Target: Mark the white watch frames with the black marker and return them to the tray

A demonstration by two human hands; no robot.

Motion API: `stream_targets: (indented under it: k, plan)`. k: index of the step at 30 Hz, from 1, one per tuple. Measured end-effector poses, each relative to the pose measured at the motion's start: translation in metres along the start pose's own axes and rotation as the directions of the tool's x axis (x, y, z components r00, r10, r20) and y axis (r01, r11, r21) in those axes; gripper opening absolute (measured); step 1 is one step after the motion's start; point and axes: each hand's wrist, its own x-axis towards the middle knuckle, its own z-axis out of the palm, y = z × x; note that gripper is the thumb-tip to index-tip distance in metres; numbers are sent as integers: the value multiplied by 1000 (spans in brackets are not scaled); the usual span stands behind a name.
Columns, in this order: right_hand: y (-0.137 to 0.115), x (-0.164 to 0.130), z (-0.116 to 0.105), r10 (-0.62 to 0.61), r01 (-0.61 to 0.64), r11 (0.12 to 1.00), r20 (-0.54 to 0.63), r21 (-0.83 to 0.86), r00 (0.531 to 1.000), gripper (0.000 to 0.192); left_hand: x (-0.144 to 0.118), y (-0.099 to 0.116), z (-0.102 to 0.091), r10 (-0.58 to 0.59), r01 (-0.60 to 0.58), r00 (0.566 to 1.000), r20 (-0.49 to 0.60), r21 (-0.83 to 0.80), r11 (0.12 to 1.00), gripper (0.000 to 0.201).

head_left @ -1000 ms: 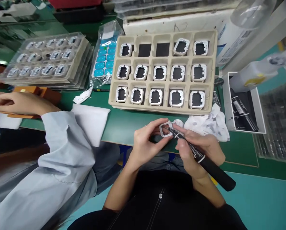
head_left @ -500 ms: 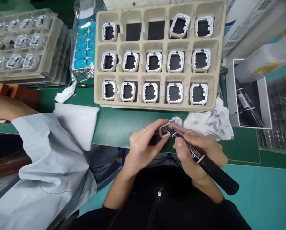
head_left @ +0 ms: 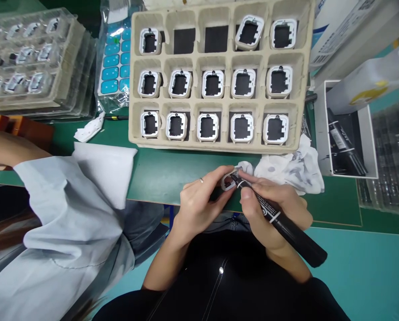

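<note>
My left hand point(head_left: 199, 203) pinches a small white watch-case frame point(head_left: 226, 182) between thumb and fingers, just over the table's front edge. In my right hand point(head_left: 274, 207) is a black marker pen point(head_left: 295, 234), slanting with its tip at the frame's inner side. Whether the tip touches the frame I cannot tell. A white cloth point(head_left: 245, 168) shows just behind my fingers. Beyond my hands lies a beige compartment tray point(head_left: 216, 146), with similar white frames in most of its pockets; two pockets in the back row hold no frame.
A smudged cloth point(head_left: 293, 169) and a white box point(head_left: 344, 174) with markers are at right, beside a bottle point(head_left: 363, 80). Stacked clear trays point(head_left: 66, 84) and bagged blue pieces point(head_left: 111, 73) stand at left. A co-worker's grey sleeve point(head_left: 72, 209) is near a white foam sheet point(head_left: 111, 171).
The marker's back end has shifted slightly up and left with my right hand. My left hand still holds the frame in nearly the same place. The whole view has shifted slightly.
</note>
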Motion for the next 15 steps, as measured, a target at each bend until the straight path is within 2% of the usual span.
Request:
stream_targets:
  k: [6, 11, 15]
  plan:
    - [-3, 5, 3, -153, 157, 982, 44, -103, 987, 22, -1, -3, 1, 28, -28, 1000, -13, 6, 1000, 42]
    - [-2, 3, 1, -6, 7, 998, 30, -54, 1000, 20, -1, -2, 1, 4, -4, 1000, -13, -16, 1000, 39]
    - [0, 2, -2, 13, -11, 999, 35, -40, 999, 18, 0, -1, 1, -17, 16, 1000, -12, -61, 998, 39]
